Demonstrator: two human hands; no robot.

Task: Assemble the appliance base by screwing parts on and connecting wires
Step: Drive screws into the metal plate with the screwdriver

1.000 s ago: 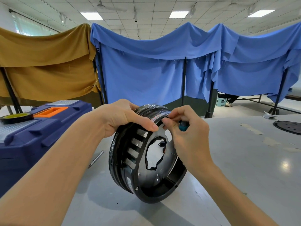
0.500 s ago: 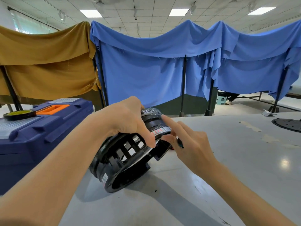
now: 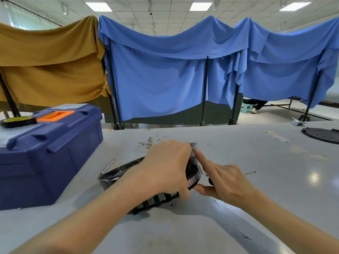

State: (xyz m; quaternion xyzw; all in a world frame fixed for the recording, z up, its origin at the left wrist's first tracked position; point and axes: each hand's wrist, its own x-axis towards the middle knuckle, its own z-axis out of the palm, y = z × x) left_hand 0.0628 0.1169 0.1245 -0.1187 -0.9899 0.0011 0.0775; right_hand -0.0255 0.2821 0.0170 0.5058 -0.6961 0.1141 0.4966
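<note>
The black round appliance base lies nearly flat on the grey table, slotted rim toward me. My left hand covers its top and grips its right rim, thumb down the side. My right hand is at the base's right side, with its index finger and thumb touching the labelled rim. Its other fingers curl round a small dark-handled screwdriver, whose thin shaft sticks out to the right. Most of the base is hidden under my left hand and arm.
A blue toolbox with an orange handle stands at the left, a roll of tape on its lid. A thin metal rod lies beside it. Small loose screws lie behind the base. A black disc rests far right.
The base has gone from standing on edge, through a tilt, to lying nearly flat on the table. Both hands came down with it, and the camera view has lifted away from it.
</note>
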